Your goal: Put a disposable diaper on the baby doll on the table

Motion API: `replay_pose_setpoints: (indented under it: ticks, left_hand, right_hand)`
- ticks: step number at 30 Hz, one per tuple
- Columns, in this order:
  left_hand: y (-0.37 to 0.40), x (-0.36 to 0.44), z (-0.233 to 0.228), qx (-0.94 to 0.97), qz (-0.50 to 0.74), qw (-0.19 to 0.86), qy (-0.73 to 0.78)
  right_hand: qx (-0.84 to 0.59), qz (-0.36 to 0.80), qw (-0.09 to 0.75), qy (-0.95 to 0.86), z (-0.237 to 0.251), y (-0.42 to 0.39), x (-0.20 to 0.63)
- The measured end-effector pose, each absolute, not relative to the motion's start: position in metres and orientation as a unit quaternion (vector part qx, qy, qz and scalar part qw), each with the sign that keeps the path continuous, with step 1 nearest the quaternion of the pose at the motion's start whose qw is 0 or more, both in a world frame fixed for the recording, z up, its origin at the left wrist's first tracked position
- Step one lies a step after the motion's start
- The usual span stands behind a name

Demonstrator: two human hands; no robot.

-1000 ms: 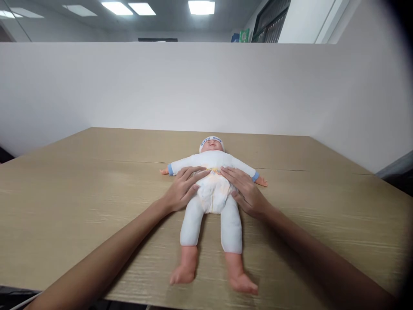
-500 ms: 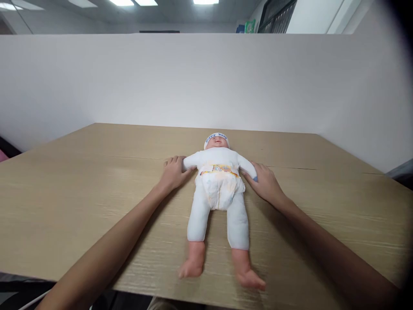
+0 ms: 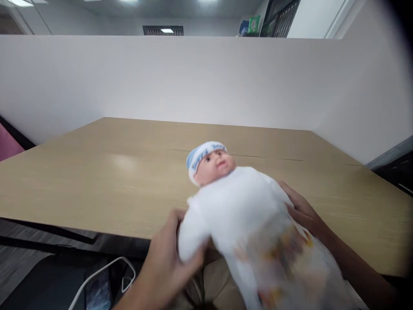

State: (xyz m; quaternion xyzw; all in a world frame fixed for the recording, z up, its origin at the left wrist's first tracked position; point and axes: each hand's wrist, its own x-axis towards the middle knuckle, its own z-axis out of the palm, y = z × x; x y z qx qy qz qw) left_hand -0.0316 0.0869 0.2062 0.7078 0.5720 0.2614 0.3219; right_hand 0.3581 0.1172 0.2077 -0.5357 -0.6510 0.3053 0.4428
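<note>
A baby doll (image 3: 238, 206) in a white suit, a blue-banded cap and a diaper is lifted off the wooden table (image 3: 135, 181) and hangs close to me over the table's near edge. Its head leans up and left. My left hand (image 3: 167, 258) grips the doll's side and arm from the left. Behind the torso, my right hand (image 3: 301, 211) holds the doll's other side. The doll is blurred; its legs run out of the bottom of the view.
White partition walls (image 3: 200, 77) stand behind and to the right of the table. Below the table's near edge, at the lower left, a white cable (image 3: 106, 271) and a dark device lie on the floor.
The doll lay flat on the table with my hands at its sides. Now both hands have lifted it and pulled it toward me; the view has shifted back and to the left.
</note>
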Motion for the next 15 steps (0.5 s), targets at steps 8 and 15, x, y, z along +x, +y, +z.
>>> replay_pose_setpoints:
  ticks: [8, 15]
  left_hand:
    - [0.006, -0.055, 0.146, 0.705, 0.093, 0.387, 0.587]
    - [-0.070, -0.082, 0.149, 0.707, 0.070, 0.371, 0.598]
  right_hand:
    - [-0.531, 0.437, 0.345, -0.639, 0.161, -0.029, 0.326]
    - [-0.499, 0.428, 0.318, -0.683, 0.121, -0.065, 0.276]
